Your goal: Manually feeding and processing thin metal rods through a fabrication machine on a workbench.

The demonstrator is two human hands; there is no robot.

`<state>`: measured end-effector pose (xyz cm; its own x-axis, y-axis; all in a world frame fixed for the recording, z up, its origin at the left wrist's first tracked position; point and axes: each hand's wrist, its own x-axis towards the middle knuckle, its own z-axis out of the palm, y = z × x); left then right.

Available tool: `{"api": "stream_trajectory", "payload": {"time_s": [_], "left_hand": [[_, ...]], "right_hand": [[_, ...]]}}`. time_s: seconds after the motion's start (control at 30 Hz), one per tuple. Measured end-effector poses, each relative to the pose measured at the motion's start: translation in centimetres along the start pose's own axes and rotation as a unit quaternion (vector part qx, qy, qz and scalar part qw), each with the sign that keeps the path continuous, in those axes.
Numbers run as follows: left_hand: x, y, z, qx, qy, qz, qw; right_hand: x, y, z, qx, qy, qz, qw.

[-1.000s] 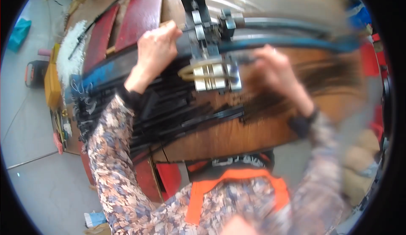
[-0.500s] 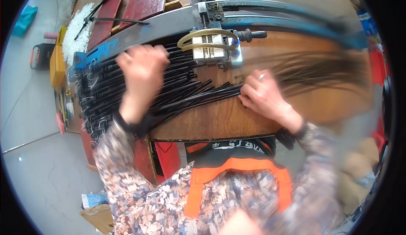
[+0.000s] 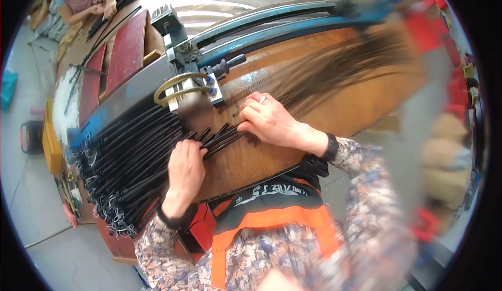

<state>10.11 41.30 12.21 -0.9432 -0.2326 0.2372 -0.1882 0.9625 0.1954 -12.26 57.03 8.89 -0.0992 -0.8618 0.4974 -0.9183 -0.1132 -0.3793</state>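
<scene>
Many slim black rods point(image 3: 133, 144) lie side by side on the wooden table, with white string loops at their left ends. My left hand point(image 3: 186, 168) is closed on black rods near their right ends. Further right, my right hand point(image 3: 269, 121) has its fingers pinched at the tip of a black rod; the exact grip is partly hidden by the fingers. Thin brown rods point(image 3: 324, 76) fan out on the table beyond it. A metal clamp point(image 3: 209, 96) with yellowish hoses stands just past the black rods.
A blue rail point(image 3: 293, 32) runs along the table's far side. Dark red boards point(image 3: 125, 47) lie at the back left. Another person's hands point(image 3: 107, 9) work with black rods at the far left corner. A yellow box point(image 3: 51, 139) stands by the left edge.
The view has swung, so the table sits turned and another person shows at the upper left. My left hand has come down from over the rods to their right ends, closer to my right hand.
</scene>
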Motion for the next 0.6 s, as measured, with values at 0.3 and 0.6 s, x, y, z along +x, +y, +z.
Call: {"api": "stream_trajectory", "payload": {"time_s": [0.3,0.6], "left_hand": [[5.4,1.8,-7.6,0.058,0.013,0.114,0.992],[7.6,-0.4,-9.6,0.076,0.076,0.133,0.985]], "right_hand": [[0.0,2.3,-4.7,-0.029,0.152,-0.066,0.986],[1.5,6.3,-5.7,-0.31,0.246,-0.053,0.917]]}}
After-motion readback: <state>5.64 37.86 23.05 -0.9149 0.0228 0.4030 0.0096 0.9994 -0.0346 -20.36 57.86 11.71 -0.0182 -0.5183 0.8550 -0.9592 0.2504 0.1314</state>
